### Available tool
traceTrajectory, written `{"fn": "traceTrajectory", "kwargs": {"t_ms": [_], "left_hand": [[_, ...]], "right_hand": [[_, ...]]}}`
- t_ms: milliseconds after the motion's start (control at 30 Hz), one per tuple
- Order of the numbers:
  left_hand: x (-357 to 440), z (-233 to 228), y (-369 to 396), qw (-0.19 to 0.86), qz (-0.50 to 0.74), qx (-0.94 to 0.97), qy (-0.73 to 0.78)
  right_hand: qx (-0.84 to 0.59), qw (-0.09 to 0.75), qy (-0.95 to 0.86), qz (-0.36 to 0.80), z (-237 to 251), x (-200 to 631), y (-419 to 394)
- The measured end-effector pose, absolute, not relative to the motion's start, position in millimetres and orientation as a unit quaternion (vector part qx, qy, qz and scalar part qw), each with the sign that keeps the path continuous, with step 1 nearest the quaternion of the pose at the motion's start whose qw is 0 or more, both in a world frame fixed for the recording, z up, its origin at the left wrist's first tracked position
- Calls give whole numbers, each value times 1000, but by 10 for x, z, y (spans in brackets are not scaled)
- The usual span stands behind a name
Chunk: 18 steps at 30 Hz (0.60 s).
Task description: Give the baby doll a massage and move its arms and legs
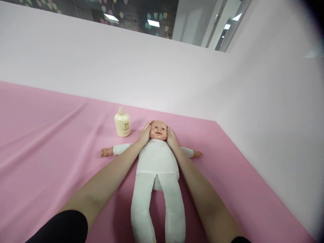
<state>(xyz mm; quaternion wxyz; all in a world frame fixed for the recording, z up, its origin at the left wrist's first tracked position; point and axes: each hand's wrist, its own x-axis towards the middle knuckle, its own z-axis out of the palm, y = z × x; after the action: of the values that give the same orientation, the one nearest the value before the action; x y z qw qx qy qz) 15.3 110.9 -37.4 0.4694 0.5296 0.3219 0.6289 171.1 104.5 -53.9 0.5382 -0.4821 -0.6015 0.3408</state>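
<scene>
A baby doll (158, 158) in white cloth lies on its back, face up, with its arms spread out and its legs toward me. My left hand (145, 132) rests along the left side of the doll's head (158, 131), fingers together and pointing away. On the other side, my right hand (172, 137) presses against the head in the same way. Between them the two palms cup the head. Parts of the fingers are hidden beside and behind it. A cream pump bottle (123, 124) stands upright to the left of my left hand, apart from it.
The doll lies on a pink sheet (50, 152) with wrinkles on the left. A white wall (126, 71) rises behind it, and another white wall (278, 135) runs along the right. Above the back wall is a window (131, 17) with heart-shaped decorations.
</scene>
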Motion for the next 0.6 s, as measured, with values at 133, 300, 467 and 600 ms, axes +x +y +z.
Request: {"fn": "traceTrajectory", "kwargs": {"t_ms": [133,300,467,600], "left_hand": [[158,-361,1100,474,631,523,322],[151,-344,1084,481,624,522,326],[153,-355,1087,479,625,524,324],[147,-375,1101,476,626,530,318]], "right_hand": [[-490,545,-593,335,-562,1711,1071],[-498,539,-600,319,-550,1706,1059],[-488,535,-610,321,-554,1716,1062],[-490,540,-600,330,-598,1733,1102]]}}
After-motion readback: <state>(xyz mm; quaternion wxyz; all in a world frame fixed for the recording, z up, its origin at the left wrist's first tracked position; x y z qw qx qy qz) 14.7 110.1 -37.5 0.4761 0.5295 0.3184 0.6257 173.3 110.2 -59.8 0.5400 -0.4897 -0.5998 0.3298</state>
